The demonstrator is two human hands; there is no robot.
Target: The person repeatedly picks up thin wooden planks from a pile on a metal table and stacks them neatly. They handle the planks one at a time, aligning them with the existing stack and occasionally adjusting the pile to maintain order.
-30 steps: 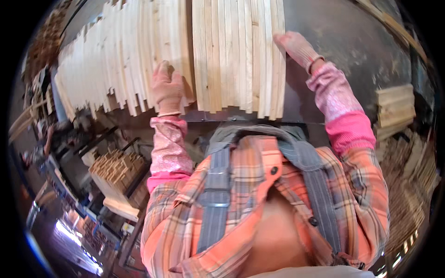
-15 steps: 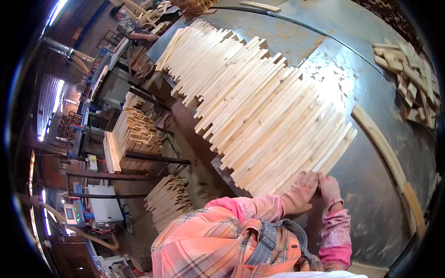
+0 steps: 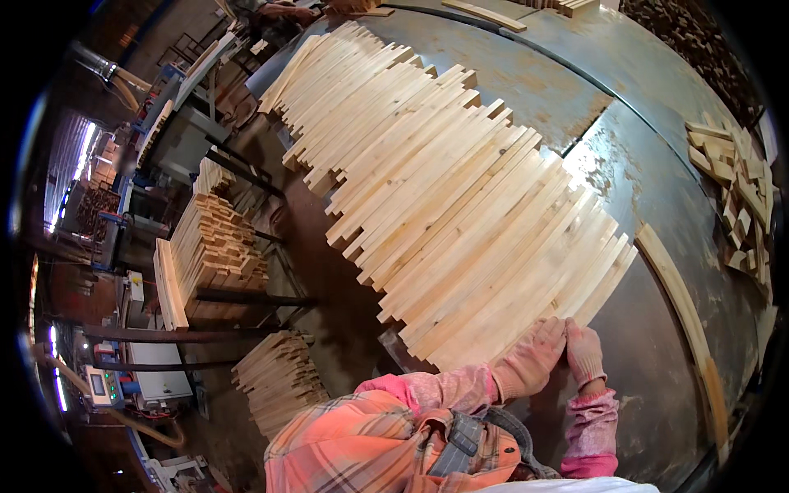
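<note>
Many pale wooden strips (image 3: 460, 214) lie side by side in a long, uneven row on a metal table. My left hand (image 3: 528, 361), in a light knitted glove, lies at the row's near end with its fingers stretched out against the strip ends. Beside it, my right hand (image 3: 584, 349), gloved too, has its fingers bent and pressed together at the near end of a strip on the row's right side. The two hands nearly touch at the fingertips. What lies under the fingers is hidden.
A long wooden batten (image 3: 678, 287) lies right of the row. Offcuts (image 3: 735, 185) are heaped at the far right. Left of the table, on dark metal rails, stands a stack of strips (image 3: 226, 246), with another stack (image 3: 279, 378) nearer. A control box (image 3: 104, 386) is at the left.
The view has shifted, and the person at the far left is now mostly out of it. My hands stay at the near strip ends, close together.
</note>
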